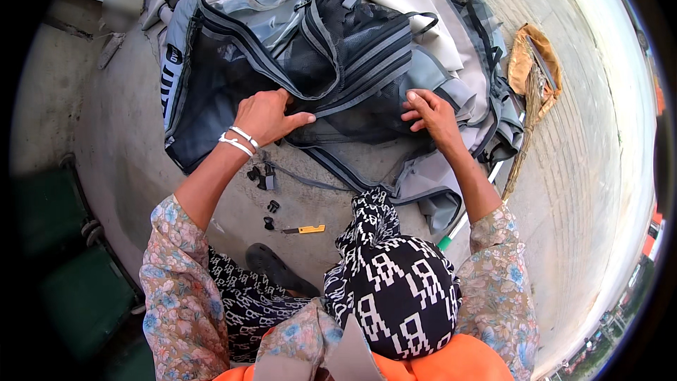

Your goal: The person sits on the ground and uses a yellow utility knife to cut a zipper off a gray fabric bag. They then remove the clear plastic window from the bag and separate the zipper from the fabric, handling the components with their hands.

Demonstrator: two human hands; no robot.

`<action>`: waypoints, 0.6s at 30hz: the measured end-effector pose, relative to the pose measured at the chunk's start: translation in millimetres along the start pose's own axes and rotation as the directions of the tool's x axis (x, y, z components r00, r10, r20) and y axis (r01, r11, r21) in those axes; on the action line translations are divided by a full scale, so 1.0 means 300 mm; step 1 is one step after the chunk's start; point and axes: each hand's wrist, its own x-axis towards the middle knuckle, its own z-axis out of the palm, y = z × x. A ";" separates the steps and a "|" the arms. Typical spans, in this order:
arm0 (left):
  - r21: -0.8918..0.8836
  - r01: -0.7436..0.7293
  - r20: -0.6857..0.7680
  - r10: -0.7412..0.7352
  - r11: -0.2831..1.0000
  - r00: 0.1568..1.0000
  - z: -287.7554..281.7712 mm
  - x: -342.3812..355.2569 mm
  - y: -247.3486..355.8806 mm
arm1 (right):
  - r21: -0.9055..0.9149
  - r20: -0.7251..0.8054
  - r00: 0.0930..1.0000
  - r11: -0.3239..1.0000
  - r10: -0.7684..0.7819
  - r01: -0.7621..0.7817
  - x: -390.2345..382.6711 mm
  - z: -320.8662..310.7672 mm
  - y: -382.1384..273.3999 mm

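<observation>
A large heap of black mesh fabric (226,63) with grey-striped zipper bands lies crumpled in front of me, mixed with sheets of light grey fabric (416,0). My left hand (264,118), wearing white bands at the wrist, rests on the mesh, its fingers curled at the edge of a zipper band and the thumb stretched to the right. Those fingertips are partly hidden. Over the right part of the heap, my right hand (431,118) has its fingers bent and apart, with nothing visible in them. Below the heap runs a loose dark strap (303,180).
On the concrete floor near my knees lie black plastic buckles (266,176) and a yellow-handled cutter knife (307,229). A brown cloth pouch (536,63) lies at right, above a bundle of dry stalks (525,141). A green-tipped white pole (446,241) is beside my right forearm. Dark green panels (56,261) stand at left.
</observation>
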 end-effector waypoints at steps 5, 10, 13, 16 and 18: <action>-0.231 0.132 -0.165 -0.172 0.964 0.971 0.085 0.117 0.102 | 0.036 -0.257 0.953 0.984 -0.159 0.174 0.138 0.169 0.002; -0.924 0.051 -0.148 -0.477 0.380 0.866 0.021 0.210 -0.070 | -0.503 0.096 0.725 0.596 -0.682 0.626 0.012 0.245 -0.002; -0.960 -0.248 -0.097 -0.675 -0.131 0.731 -0.123 0.247 -0.358 | -0.570 0.236 0.669 0.457 -0.705 0.683 -0.033 0.238 0.116; -0.727 -0.627 -0.163 -0.816 -0.281 0.554 -0.242 0.208 -0.656 | -0.588 0.260 0.682 0.448 -0.684 0.674 -0.058 0.247 0.161; -0.766 -0.550 -0.218 -0.671 -0.331 0.708 -0.263 0.133 -0.745 | -0.591 0.252 0.689 0.456 -0.679 0.665 -0.060 0.260 0.164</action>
